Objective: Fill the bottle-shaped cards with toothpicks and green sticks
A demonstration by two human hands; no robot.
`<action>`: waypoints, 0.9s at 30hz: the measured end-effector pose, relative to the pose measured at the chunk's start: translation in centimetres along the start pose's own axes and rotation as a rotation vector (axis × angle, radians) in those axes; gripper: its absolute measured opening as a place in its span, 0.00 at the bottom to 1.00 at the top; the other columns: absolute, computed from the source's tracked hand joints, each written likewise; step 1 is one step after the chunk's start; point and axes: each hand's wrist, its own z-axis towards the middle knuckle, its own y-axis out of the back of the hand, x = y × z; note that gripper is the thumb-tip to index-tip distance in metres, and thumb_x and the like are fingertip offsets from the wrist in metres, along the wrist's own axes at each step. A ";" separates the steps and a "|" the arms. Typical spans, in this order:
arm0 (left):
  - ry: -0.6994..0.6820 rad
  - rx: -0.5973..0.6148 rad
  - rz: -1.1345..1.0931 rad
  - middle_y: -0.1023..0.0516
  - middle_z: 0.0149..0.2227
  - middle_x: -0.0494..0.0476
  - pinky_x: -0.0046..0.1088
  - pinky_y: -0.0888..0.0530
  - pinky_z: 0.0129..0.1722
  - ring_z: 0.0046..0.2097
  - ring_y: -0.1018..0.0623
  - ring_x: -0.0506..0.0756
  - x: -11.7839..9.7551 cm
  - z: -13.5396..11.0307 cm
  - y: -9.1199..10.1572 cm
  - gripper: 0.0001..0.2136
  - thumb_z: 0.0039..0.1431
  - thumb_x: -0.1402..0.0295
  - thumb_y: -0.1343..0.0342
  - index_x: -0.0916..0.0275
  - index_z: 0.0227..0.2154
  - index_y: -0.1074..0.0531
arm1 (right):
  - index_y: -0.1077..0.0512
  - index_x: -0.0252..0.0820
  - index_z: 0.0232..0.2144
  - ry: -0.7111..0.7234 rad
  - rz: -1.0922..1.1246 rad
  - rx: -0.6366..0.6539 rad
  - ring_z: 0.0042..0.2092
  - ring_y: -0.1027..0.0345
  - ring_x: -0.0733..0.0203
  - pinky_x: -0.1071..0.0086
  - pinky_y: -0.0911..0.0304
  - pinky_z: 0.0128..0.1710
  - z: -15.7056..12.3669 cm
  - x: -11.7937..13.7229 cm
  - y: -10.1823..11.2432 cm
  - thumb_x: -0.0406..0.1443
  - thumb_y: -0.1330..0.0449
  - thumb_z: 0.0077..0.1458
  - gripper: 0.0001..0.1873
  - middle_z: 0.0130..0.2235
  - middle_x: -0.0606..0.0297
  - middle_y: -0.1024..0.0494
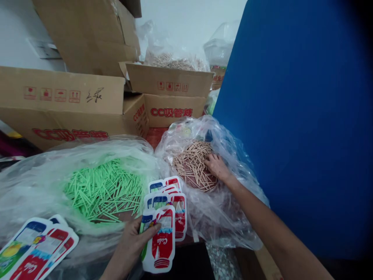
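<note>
My left hand [131, 241] is closed on a fanned stack of cola pouches [163, 245], red and blue with clear windows, at the lower middle. Several of these pouches overlap away from me. My right hand [217, 167] reaches into a pile of thin brown candy straws [194, 165] in an opened clear plastic bag [221, 217]. Its fingers are bent down together onto the straws at the pile's right edge; the fingertips are partly hidden. Left of the pouches, a heap of green candy straws [105, 190] lies in another opened plastic bag [26, 179].
More pouches [37, 249] lie at the lower left. Behind the bags stand open cardboard boxes, one on the left [64, 112] and one in the middle [175, 87]. A bag of pale sticks [175, 58] sits behind them. A tall blue panel [297, 116] borders the right.
</note>
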 end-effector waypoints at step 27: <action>-0.040 0.016 -0.072 0.18 0.26 0.55 0.27 0.26 0.27 0.25 0.21 0.55 -0.3 -1.9 0.4 0.14 0.42 0.62 0.32 0.66 0.30 0.24 | 0.39 0.42 0.23 -0.298 1.100 -0.033 0.23 0.38 0.65 0.71 0.38 0.26 -1.3 1.9 -1.9 0.47 0.50 0.55 0.16 0.21 0.70 0.32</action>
